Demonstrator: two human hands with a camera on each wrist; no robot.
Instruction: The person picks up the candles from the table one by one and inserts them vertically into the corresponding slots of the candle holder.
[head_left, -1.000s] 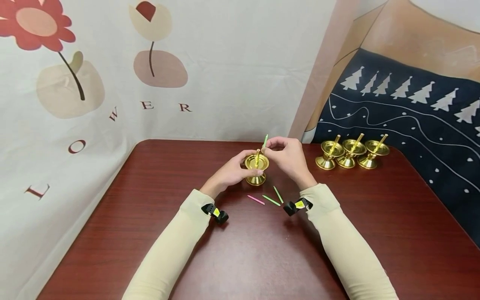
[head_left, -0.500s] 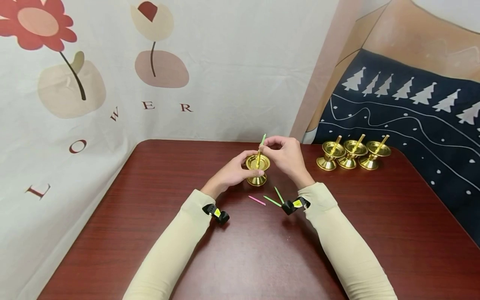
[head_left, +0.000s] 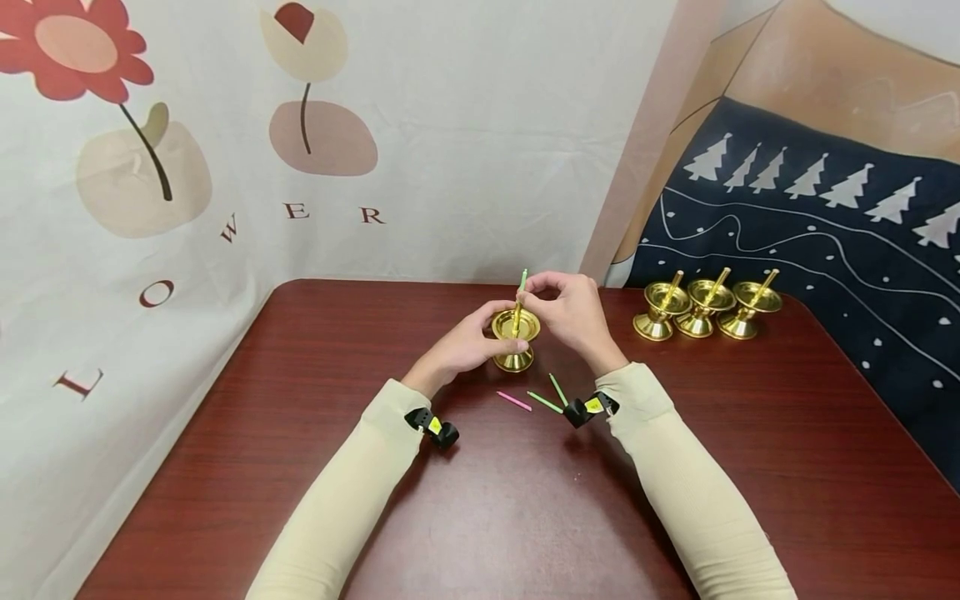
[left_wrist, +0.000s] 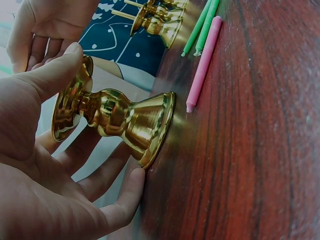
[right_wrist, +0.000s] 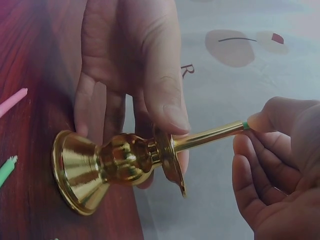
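A brass candle holder (head_left: pixel 514 360) stands upright on the table, with a thin tube rising from its dish. My left hand (head_left: pixel 471 340) grips it around the dish, thumb on the near side and fingers behind, as the left wrist view also shows. Above the tube, my right hand (head_left: pixel 572 310) pinches a slim green candle (head_left: pixel 524 277) between thumb and fingertips. In the right wrist view the candle's green end (right_wrist: pixel 245 125) sits right at the mouth of the tube (right_wrist: pixel 212 136). Most of the candle's lower part is hidden by the fingers.
A pink candle (head_left: pixel 513 401) and two green candles, one the nearer green candle (head_left: pixel 543 402), lie in front of the holder. Three more brass candle holders (head_left: pixel 693 323) stand in a row at the back right. Printed cloth (head_left: pixel 465 150) hangs behind the table (head_left: pixel 495 517).
My right hand has moved slightly left, bringing the green candle from beside the tube to over its mouth and more upright. My left hand keeps its grip on the holder.
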